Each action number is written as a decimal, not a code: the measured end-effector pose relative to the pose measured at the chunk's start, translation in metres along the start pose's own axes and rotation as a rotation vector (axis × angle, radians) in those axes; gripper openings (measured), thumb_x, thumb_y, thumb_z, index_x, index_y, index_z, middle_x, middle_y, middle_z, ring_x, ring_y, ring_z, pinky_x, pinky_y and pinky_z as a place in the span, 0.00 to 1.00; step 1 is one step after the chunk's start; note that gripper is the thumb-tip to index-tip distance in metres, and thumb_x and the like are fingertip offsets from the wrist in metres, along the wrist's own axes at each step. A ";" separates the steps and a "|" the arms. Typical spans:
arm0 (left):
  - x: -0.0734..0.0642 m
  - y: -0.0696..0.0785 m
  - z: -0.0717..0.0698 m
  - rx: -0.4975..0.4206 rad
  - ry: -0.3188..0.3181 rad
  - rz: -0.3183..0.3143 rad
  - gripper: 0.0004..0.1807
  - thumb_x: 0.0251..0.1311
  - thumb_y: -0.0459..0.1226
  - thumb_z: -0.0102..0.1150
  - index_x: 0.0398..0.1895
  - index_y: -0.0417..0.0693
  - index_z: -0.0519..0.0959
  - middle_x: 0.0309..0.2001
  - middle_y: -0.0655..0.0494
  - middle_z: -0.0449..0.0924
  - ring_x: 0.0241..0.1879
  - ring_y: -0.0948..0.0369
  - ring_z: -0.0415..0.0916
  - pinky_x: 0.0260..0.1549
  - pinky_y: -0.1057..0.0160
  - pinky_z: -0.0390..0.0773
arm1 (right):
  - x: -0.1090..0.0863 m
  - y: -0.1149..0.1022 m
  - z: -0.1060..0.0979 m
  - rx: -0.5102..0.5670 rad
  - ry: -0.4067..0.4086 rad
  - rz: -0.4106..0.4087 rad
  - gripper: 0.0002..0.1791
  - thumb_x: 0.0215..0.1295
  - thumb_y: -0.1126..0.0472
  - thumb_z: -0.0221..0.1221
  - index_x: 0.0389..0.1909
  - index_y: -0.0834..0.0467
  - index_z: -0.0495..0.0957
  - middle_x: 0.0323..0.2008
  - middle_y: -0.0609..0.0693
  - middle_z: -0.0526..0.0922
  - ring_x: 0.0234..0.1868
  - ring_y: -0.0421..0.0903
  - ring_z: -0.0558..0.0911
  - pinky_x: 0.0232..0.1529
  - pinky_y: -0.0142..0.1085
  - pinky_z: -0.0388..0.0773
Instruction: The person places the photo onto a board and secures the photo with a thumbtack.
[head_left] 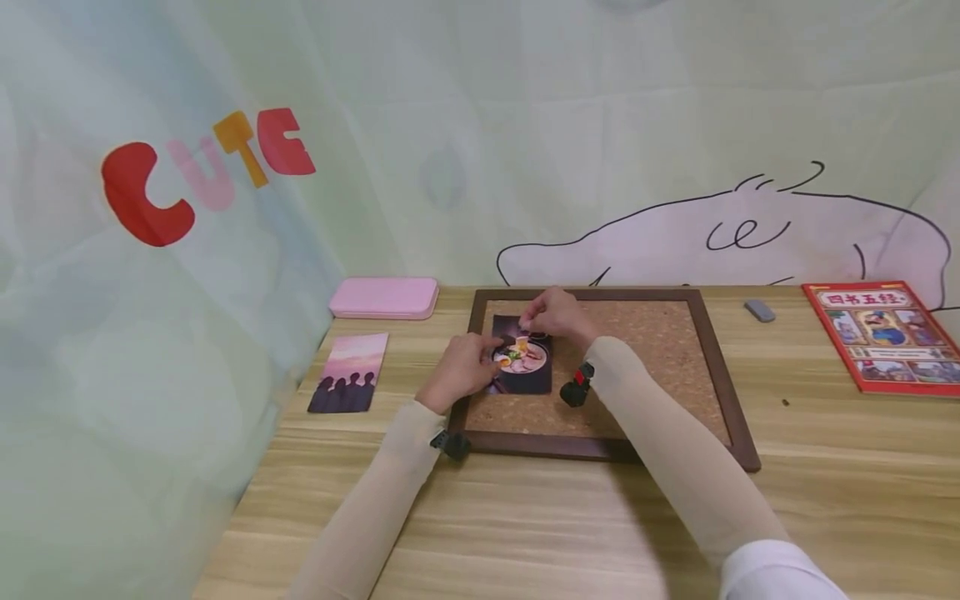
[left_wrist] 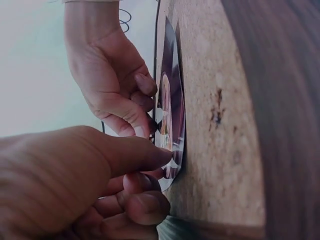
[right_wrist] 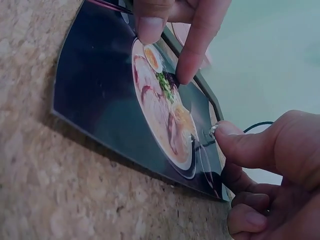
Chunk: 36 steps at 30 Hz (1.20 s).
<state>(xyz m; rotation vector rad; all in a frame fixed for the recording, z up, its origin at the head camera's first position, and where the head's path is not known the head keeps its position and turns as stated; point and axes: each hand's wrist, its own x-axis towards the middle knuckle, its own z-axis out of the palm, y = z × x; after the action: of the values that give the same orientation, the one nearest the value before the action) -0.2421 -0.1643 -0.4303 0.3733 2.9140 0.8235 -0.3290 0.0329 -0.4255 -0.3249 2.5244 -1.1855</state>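
Observation:
A dark photo print of a noodle bowl (head_left: 536,383) lies on a brown-framed cork board (head_left: 637,367), near its left side. My left hand (head_left: 463,367) rests its thumb and a finger on the print, apart from each other, as the right wrist view shows. At the print's far edge, my right hand (head_left: 558,315) pinches a small shiny clear piece, apparently a push pin (right_wrist: 214,131), against the surface. Whether its point has entered the cork is hidden. In the right wrist view, the print's near edge curves up off the board.
Left of the board lie a pink case (head_left: 384,298) and a second photo with silhouettes under a pink sky (head_left: 348,371). To the right are a grey eraser-like object (head_left: 760,311), a tiny dark speck (head_left: 785,402) and a red book (head_left: 885,337). A fabric backdrop stands behind the table.

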 end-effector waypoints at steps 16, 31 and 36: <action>-0.001 0.005 -0.001 -0.014 0.010 -0.026 0.25 0.64 0.30 0.64 0.66 0.38 0.83 0.18 0.62 0.65 0.18 0.65 0.62 0.19 0.68 0.59 | 0.006 -0.001 0.002 -0.005 -0.005 0.074 0.10 0.74 0.61 0.64 0.47 0.62 0.89 0.40 0.52 0.85 0.44 0.48 0.79 0.47 0.38 0.73; 0.001 0.002 -0.001 -0.015 -0.011 -0.023 0.25 0.64 0.30 0.64 0.66 0.38 0.83 0.18 0.62 0.65 0.18 0.66 0.61 0.19 0.69 0.58 | 0.005 -0.007 0.006 -0.021 0.041 0.128 0.14 0.73 0.55 0.63 0.50 0.61 0.87 0.47 0.55 0.86 0.46 0.49 0.80 0.46 0.39 0.76; 0.000 0.002 -0.001 -0.014 -0.007 -0.017 0.25 0.64 0.30 0.64 0.66 0.38 0.83 0.17 0.63 0.64 0.17 0.66 0.60 0.19 0.69 0.58 | 0.006 -0.006 0.006 -0.040 0.046 0.120 0.13 0.72 0.55 0.63 0.49 0.60 0.86 0.46 0.55 0.85 0.44 0.49 0.80 0.44 0.40 0.75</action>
<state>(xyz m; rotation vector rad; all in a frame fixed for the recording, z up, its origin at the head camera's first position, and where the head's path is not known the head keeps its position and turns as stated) -0.2421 -0.1630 -0.4288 0.3491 2.8987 0.8382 -0.3317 0.0227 -0.4257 -0.1548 2.5702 -1.1101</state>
